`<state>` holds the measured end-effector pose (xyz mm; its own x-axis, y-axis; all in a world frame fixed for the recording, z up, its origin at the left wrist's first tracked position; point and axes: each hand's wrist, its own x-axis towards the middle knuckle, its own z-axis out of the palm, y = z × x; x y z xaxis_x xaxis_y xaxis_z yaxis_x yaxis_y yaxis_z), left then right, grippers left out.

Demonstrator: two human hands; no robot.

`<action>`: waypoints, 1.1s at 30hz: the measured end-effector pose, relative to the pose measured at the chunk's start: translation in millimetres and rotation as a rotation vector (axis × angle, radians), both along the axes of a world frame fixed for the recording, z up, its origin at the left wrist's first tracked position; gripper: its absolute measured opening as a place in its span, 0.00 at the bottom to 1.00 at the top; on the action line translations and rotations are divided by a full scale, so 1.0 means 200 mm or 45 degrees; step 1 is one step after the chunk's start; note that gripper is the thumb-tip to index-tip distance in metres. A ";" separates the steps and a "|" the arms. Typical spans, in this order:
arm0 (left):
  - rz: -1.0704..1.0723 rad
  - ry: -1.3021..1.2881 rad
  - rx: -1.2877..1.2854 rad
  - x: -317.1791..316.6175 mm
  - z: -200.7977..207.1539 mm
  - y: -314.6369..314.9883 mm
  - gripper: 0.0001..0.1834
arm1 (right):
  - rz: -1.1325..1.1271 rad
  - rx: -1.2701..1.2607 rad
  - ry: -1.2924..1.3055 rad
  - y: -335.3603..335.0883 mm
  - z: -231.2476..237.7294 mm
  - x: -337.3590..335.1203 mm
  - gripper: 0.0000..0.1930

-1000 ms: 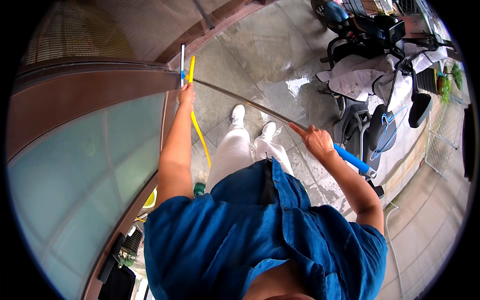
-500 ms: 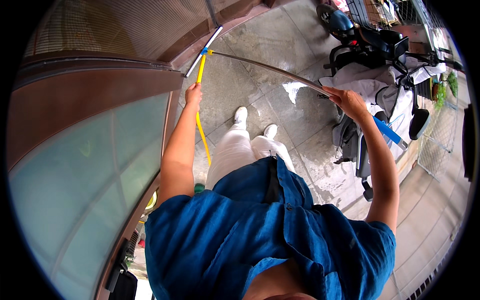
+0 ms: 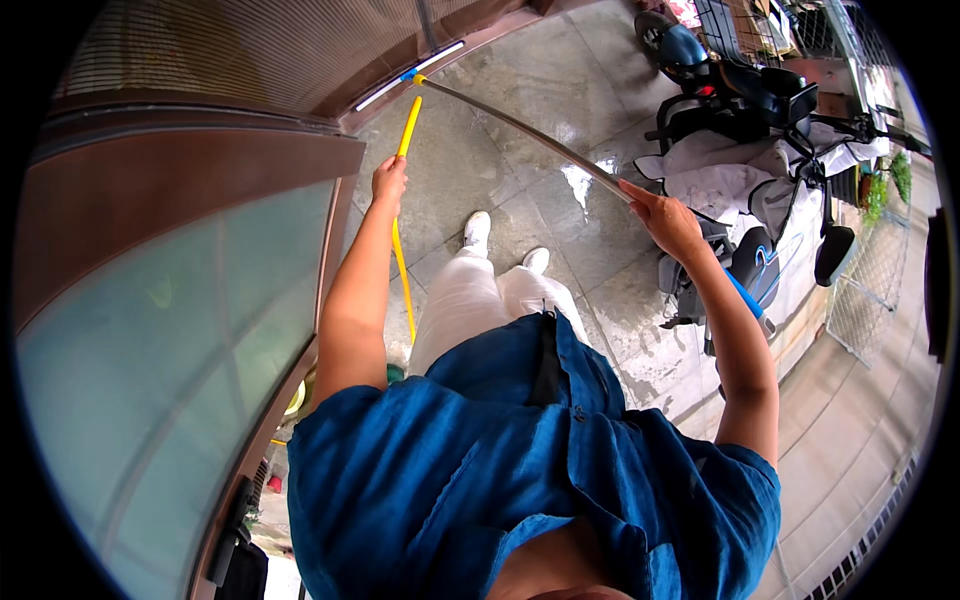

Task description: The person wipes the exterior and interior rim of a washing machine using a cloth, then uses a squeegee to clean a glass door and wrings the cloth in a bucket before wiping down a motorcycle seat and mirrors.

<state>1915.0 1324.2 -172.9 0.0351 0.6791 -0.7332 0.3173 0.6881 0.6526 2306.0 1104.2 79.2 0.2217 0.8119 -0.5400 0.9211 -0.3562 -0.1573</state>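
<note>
My left hand (image 3: 389,183) is closed round a yellow hose (image 3: 409,125), whose end points toward the foot of the brown door panel. The rest of the hose hangs down beside my leg. My right hand (image 3: 665,220) grips the metal pole of a long-handled squeegee (image 3: 540,133). Its blue handle end sticks out behind my right forearm. At the far end, the squeegee's white-edged blade (image 3: 440,56) lies along the base of the ribbed panel (image 3: 240,60).
Wet grey floor tiles (image 3: 480,150) lie around my white shoes. To the right stands a scooter (image 3: 760,95) partly draped with a pale cover (image 3: 720,175). Frosted glass (image 3: 180,370) in a brown frame runs along my left, and a wire fence (image 3: 865,290) is on the right.
The squeegee blade has turned to lie flatter along the panel's base. My right hand has moved a little left and nearer, and the hose tip has shifted slightly.
</note>
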 end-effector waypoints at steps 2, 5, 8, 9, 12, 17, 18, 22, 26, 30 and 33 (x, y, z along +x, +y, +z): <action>0.018 -0.016 0.041 -0.01 -0.01 0.01 0.15 | -0.022 -0.087 -0.037 -0.06 0.03 0.03 0.20; -0.011 -0.020 0.039 0.01 -0.01 0.04 0.14 | -0.035 -0.057 -0.019 -0.17 0.01 0.04 0.21; 0.046 -0.030 0.088 0.05 -0.03 0.05 0.13 | -0.082 -0.034 -0.022 -0.19 -0.13 -0.06 0.22; 0.045 -0.028 0.084 0.05 -0.03 0.06 0.13 | -0.092 -0.029 -0.023 -0.19 -0.15 -0.10 0.22; 0.066 -0.045 0.095 0.07 -0.04 0.08 0.12 | -0.102 -0.059 -0.040 -0.22 -0.17 -0.11 0.23; 0.177 -0.051 0.089 0.07 -0.04 0.13 0.11 | -0.135 -0.183 -0.077 -0.33 -0.07 -0.14 0.23; 0.178 -0.050 0.089 0.07 -0.04 0.15 0.11 | -0.134 -0.184 -0.077 -0.33 -0.08 -0.15 0.23; 0.175 0.005 0.143 0.08 -0.07 0.22 0.11 | -0.083 -0.053 -0.070 -0.26 -0.18 -0.21 0.23; 0.178 0.117 0.124 0.02 -0.09 0.30 0.11 | -0.064 -0.040 -0.052 -0.29 -0.14 -0.19 0.24; 0.294 0.146 0.100 -0.07 -0.14 0.36 0.11 | -0.061 -0.170 -0.030 -0.38 -0.08 -0.21 0.24; 0.318 0.200 0.110 -0.09 -0.16 0.38 0.12 | -0.071 -0.115 -0.048 -0.31 -0.16 -0.32 0.23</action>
